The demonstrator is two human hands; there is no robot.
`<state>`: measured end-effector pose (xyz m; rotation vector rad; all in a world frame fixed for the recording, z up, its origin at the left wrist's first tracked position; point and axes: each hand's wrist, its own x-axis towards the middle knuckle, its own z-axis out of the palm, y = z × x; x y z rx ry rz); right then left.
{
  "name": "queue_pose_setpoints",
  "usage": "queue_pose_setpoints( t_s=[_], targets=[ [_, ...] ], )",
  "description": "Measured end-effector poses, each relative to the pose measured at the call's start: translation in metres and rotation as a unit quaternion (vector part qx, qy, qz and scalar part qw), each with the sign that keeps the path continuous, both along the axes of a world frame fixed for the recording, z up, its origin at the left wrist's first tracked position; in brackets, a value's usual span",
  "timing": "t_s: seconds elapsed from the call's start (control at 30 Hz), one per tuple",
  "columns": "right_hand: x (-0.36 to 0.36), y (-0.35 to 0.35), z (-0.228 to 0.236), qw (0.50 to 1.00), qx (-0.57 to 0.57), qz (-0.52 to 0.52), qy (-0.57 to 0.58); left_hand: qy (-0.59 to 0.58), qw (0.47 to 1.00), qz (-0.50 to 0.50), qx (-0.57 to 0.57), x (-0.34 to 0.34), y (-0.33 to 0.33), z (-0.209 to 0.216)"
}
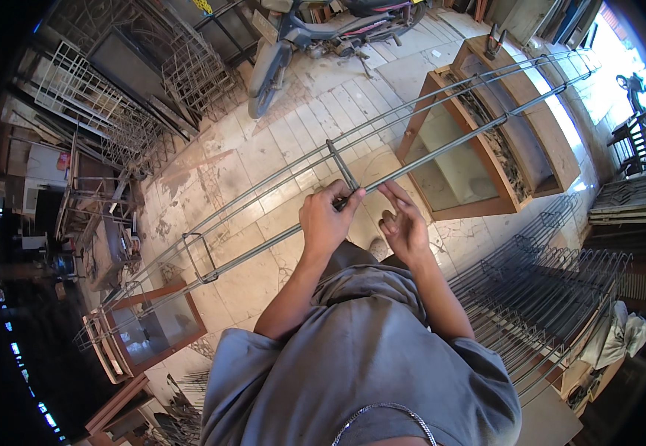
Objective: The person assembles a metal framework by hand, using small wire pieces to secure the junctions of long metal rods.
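A long rebar cage [271, 243] of thin steel rods runs slantwise in front of me, from lower left to upper right. Square wire stirrups [202, 256] are spaced along it. My left hand [326, 223] is closed, thumb and forefinger pinching a stirrup [343, 165] where it meets the nearest rod. Beside it, my right hand [406, 229] has its forefinger stretched up against that same rod, while its other fingers curl loosely. Nothing I can make out is in the right hand. The cage's ends lie across two wooden cabinets, a glass-fronted one [410, 141] at right and another [198, 306] at left.
Pincers [494, 43] stand on the right cabinet's far end. A stack of bent rebar [538, 286] lies at my right, near a pale cloth bundle [616, 338]. A motorbike [282, 56] is parked beyond the cage. Metal grilles [89, 85] lean at far left.
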<state>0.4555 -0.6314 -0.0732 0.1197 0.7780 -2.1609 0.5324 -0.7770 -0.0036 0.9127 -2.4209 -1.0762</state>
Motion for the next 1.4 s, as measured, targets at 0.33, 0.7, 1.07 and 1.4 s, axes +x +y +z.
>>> queue_pose_setpoints(
  t_s=[0.33, 0.7, 1.07, 1.4],
  targets=[
    [-0.022, -0.029, -0.011, 0.961, -0.251, 0.095, -0.063, -0.02, 1.0, -0.001, 0.002, 0.0, 0.0, 0.006],
    [-0.016, -0.037, -0.01, 0.922, 0.131, 0.073, 0.357, 0.002, 1.0, -0.015, -0.008, 0.001, -0.002, 0.004],
    [0.007, -0.037, -0.016, 0.884, 0.237, -0.02, 0.404, 0.004, 1.0, -0.024, 0.012, 0.002, -0.004, -0.003],
    [0.016, -0.033, 0.001, 0.659, 0.342, -0.097, 0.663, 0.025, 0.999, -0.024, 0.016, 0.001, -0.005, -0.001]
  ],
)
